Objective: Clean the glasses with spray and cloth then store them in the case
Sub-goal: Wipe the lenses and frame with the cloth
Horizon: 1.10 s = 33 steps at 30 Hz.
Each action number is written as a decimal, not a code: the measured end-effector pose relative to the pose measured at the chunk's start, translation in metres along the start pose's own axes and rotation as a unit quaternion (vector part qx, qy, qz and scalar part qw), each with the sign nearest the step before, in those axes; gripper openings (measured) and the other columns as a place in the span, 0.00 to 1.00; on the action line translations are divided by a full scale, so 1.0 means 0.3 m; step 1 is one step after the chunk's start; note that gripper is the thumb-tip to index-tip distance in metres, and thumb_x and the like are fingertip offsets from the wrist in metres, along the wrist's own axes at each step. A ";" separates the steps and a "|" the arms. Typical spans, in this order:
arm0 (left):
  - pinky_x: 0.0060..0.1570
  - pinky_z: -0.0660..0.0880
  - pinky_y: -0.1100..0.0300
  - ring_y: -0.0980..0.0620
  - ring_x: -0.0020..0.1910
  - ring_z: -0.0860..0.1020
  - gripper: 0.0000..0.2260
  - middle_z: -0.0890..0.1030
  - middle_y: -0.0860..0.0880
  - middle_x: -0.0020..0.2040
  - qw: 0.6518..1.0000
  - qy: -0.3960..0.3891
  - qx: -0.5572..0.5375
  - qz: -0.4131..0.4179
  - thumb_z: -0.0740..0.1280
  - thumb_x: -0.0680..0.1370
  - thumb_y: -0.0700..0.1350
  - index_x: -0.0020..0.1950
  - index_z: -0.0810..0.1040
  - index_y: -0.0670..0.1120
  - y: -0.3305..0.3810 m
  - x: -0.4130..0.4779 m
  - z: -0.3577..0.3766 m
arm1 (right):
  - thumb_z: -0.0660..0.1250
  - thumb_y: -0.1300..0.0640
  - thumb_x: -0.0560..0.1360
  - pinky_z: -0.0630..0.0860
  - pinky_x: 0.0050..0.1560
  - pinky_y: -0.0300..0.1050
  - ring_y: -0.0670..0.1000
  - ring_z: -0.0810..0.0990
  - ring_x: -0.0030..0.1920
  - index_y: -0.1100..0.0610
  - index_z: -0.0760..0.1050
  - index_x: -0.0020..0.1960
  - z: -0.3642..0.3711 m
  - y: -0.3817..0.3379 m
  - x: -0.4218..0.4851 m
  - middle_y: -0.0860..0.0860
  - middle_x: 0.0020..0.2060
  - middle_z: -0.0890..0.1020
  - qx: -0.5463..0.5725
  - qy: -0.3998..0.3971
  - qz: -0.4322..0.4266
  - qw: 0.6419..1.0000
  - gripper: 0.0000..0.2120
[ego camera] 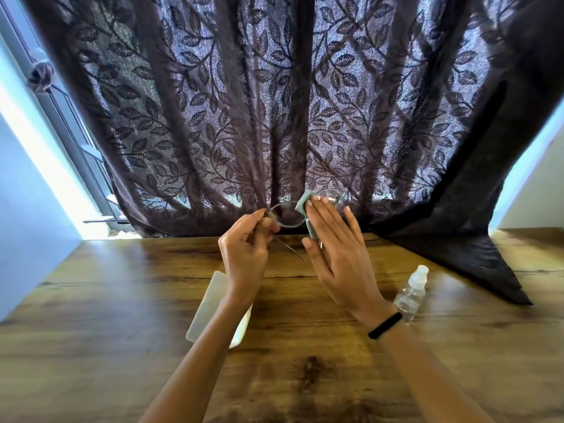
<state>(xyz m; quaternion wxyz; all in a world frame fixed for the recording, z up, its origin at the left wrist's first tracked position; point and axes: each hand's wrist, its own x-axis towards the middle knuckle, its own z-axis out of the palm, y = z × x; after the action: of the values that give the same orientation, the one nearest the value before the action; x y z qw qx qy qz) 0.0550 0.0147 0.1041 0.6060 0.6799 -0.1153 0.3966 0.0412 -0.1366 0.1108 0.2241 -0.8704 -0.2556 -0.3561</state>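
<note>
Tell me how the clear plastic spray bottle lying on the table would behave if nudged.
The clear plastic spray bottle lies on its side on the wooden table, so its round body would probably roll. It looks small and nearly empty, so likely light. The smooth plastic may be slightly slippery.

Teal cloth [305, 206], brown leaf-patterned curtain [274, 102] (wood-grain table [122, 331]), black wristband [385, 325].

Both forearms reach forward; left hand [245, 251] pinched closed, right hand [338, 257] nearly flat, fingers [320, 213] extended.
</note>
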 end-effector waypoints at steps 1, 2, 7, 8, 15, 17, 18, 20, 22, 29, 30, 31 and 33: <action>0.39 0.80 0.49 0.45 0.39 0.82 0.07 0.81 0.40 0.39 1.000 -0.007 0.015 0.014 0.63 0.76 0.32 0.50 0.80 0.37 -0.002 -0.001 -0.004 | 0.53 0.51 0.80 0.50 0.74 0.52 0.45 0.54 0.74 0.56 0.58 0.73 0.000 -0.007 0.000 0.49 0.73 0.60 0.005 -0.004 -0.009 1.000 0.23; 0.38 0.80 0.51 0.48 0.38 0.82 0.07 0.81 0.43 0.39 0.999 -0.011 0.034 0.033 0.64 0.76 0.33 0.50 0.80 0.36 -0.003 -0.003 -0.006 | 0.52 0.51 0.80 0.50 0.74 0.52 0.45 0.55 0.74 0.56 0.58 0.73 0.002 -0.017 0.000 0.49 0.73 0.60 0.007 -0.009 -0.021 1.000 0.22; 0.34 0.68 0.75 0.66 0.32 0.72 0.08 0.73 0.60 0.34 0.991 -0.014 0.098 0.087 0.62 0.71 0.30 0.41 0.80 0.39 -0.007 -0.010 -0.001 | 0.54 0.51 0.79 0.52 0.74 0.52 0.48 0.56 0.74 0.57 0.60 0.73 0.014 -0.075 -0.001 0.51 0.73 0.62 -0.014 -0.033 -0.089 0.995 0.23; 0.33 0.65 0.77 0.66 0.31 0.70 0.09 0.71 0.61 0.31 0.990 -0.016 0.103 0.092 0.62 0.70 0.28 0.38 0.78 0.40 -0.008 -0.010 -0.001 | 0.54 0.50 0.79 0.51 0.74 0.52 0.48 0.55 0.74 0.57 0.59 0.73 0.013 -0.080 -0.001 0.51 0.73 0.61 -0.027 -0.041 -0.097 0.994 0.24; 0.38 0.73 0.73 0.66 0.37 0.76 0.10 0.78 0.54 0.38 0.991 0.006 0.087 0.099 0.63 0.71 0.29 0.48 0.81 0.36 -0.017 -0.013 -0.006 | 0.48 0.43 0.79 0.53 0.72 0.54 0.49 0.56 0.74 0.58 0.58 0.73 -0.009 -0.054 0.016 0.53 0.73 0.61 -0.116 -0.066 -0.073 0.988 0.28; 0.38 0.78 0.67 0.62 0.38 0.79 0.10 0.79 0.52 0.39 0.993 0.011 0.062 0.096 0.63 0.72 0.31 0.51 0.80 0.36 -0.020 -0.016 -0.008 | 0.46 0.42 0.79 0.51 0.73 0.54 0.50 0.54 0.74 0.58 0.56 0.74 -0.018 -0.028 0.019 0.54 0.73 0.60 -0.125 -0.074 -0.038 0.989 0.29; 0.38 0.80 0.60 0.57 0.38 0.80 0.10 0.80 0.49 0.39 0.995 0.009 0.050 0.091 0.63 0.73 0.31 0.51 0.80 0.36 -0.021 -0.018 -0.008 | 0.45 0.41 0.79 0.49 0.73 0.53 0.50 0.53 0.75 0.58 0.55 0.74 -0.022 -0.013 0.018 0.54 0.74 0.59 -0.129 -0.080 -0.024 0.988 0.30; 0.36 0.81 0.50 0.47 0.38 0.81 0.10 0.80 0.45 0.39 0.997 0.003 0.026 0.077 0.63 0.73 0.32 0.52 0.79 0.39 -0.019 -0.020 -0.008 | 0.43 0.40 0.78 0.44 0.74 0.50 0.50 0.51 0.75 0.58 0.52 0.74 -0.028 0.020 0.015 0.53 0.74 0.56 -0.136 -0.089 -0.003 0.987 0.31; 0.36 0.80 0.45 0.43 0.38 0.82 0.12 0.80 0.46 0.40 0.998 0.003 0.011 0.067 0.63 0.73 0.33 0.54 0.78 0.42 -0.014 -0.019 -0.009 | 0.43 0.39 0.78 0.40 0.74 0.47 0.49 0.48 0.75 0.58 0.50 0.74 -0.031 0.051 0.009 0.52 0.74 0.53 -0.131 -0.094 0.017 0.987 0.32; 0.39 0.80 0.42 0.41 0.40 0.82 0.12 0.80 0.50 0.40 0.999 0.004 -0.014 0.033 0.61 0.73 0.34 0.53 0.79 0.39 -0.017 -0.019 -0.002 | 0.55 0.51 0.80 0.49 0.75 0.49 0.47 0.50 0.74 0.58 0.54 0.74 -0.023 0.115 -0.009 0.52 0.73 0.58 -0.009 -0.043 0.057 0.997 0.26; 0.39 0.80 0.42 0.41 0.40 0.82 0.12 0.80 0.51 0.40 0.999 0.005 -0.018 0.032 0.62 0.73 0.34 0.53 0.78 0.40 -0.017 -0.019 -0.001 | 0.57 0.54 0.79 0.51 0.74 0.50 0.47 0.51 0.74 0.59 0.55 0.73 -0.021 0.113 -0.008 0.52 0.73 0.60 0.016 -0.032 0.063 0.997 0.25; 0.39 0.80 0.43 0.42 0.40 0.82 0.12 0.80 0.51 0.40 0.999 0.006 -0.020 0.032 0.62 0.73 0.34 0.54 0.78 0.41 -0.017 -0.020 0.000 | 0.58 0.56 0.79 0.51 0.74 0.49 0.47 0.52 0.74 0.59 0.56 0.73 -0.019 0.107 -0.009 0.52 0.73 0.61 0.039 -0.023 0.069 0.997 0.25; 0.39 0.80 0.44 0.43 0.40 0.82 0.11 0.80 0.52 0.40 0.999 0.004 -0.021 0.036 0.62 0.73 0.35 0.53 0.78 0.42 -0.017 -0.019 0.001 | 0.59 0.59 0.78 0.52 0.74 0.47 0.46 0.55 0.73 0.58 0.56 0.73 -0.014 0.087 -0.011 0.49 0.72 0.61 0.077 -0.006 0.072 0.994 0.25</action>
<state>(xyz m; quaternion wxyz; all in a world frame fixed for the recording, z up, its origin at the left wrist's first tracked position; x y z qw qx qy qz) 0.0547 0.0137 0.0964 0.6058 0.6610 -0.1454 0.4183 0.0528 -0.1600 0.1057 0.3134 -0.8690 -0.2206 -0.3130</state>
